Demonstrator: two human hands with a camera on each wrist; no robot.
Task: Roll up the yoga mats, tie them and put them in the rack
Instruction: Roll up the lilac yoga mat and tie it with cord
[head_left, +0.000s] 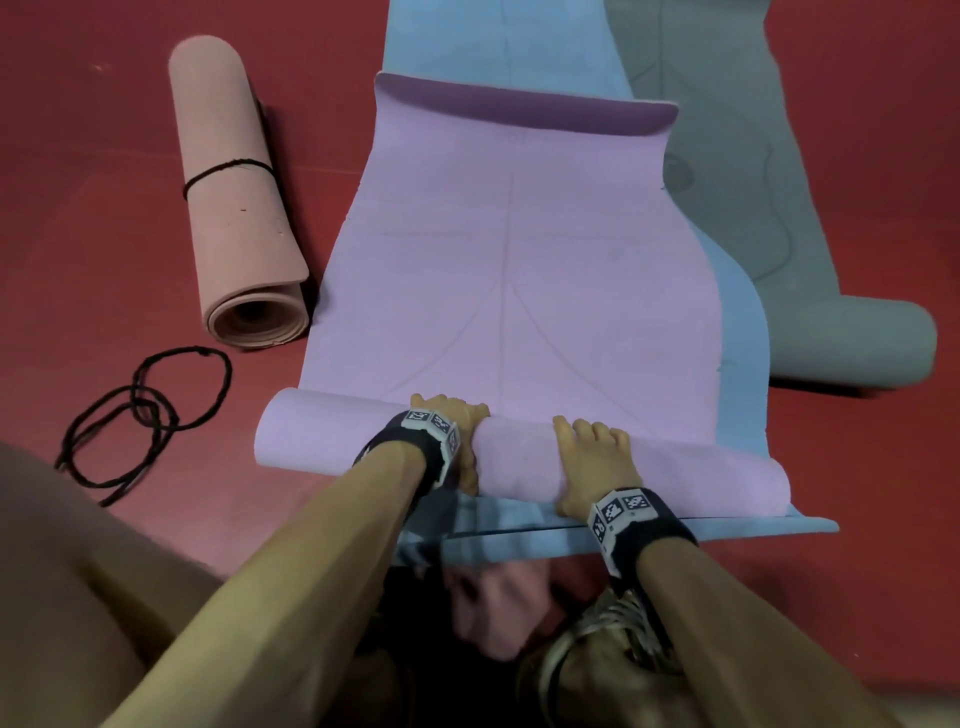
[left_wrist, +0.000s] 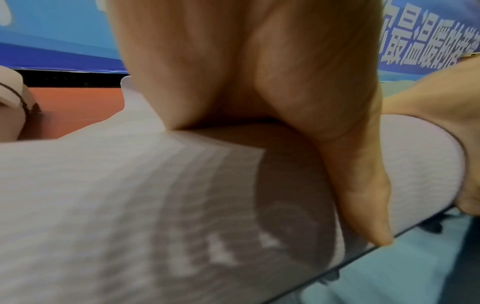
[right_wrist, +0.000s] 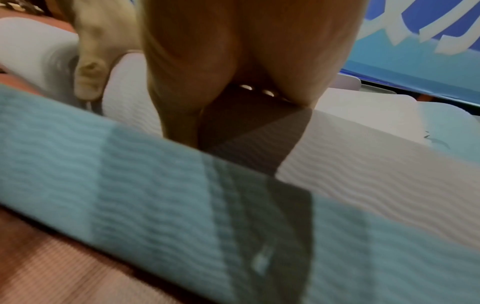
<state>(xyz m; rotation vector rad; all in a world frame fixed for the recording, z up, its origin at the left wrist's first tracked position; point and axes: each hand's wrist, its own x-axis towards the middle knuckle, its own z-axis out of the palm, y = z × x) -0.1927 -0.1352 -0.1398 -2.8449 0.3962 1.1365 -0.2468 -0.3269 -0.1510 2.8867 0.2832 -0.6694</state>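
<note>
A lilac yoga mat (head_left: 519, 260) lies flat on a blue mat (head_left: 743, 364), its near end wound into a roll (head_left: 322, 436). My left hand (head_left: 457, 421) grips the roll near its middle, fingers over the top and thumb down the near side (left_wrist: 363, 195). A little to the right, my right hand (head_left: 592, 457) wraps over the same roll with its fingers spread. In the right wrist view the right hand (right_wrist: 233, 51) curls over the lilac roll (right_wrist: 350, 144), with the blue mat (right_wrist: 130, 174) in front. The mat's far end curls up.
A pink rolled mat (head_left: 234, 192) tied with a black cord (head_left: 228, 169) lies on the red floor at the left. Loose black cord loops (head_left: 145, 410) lie nearer to me. A grey mat (head_left: 779, 208), rolled at its near end, lies on the right. My shoe (head_left: 597, 649) is below.
</note>
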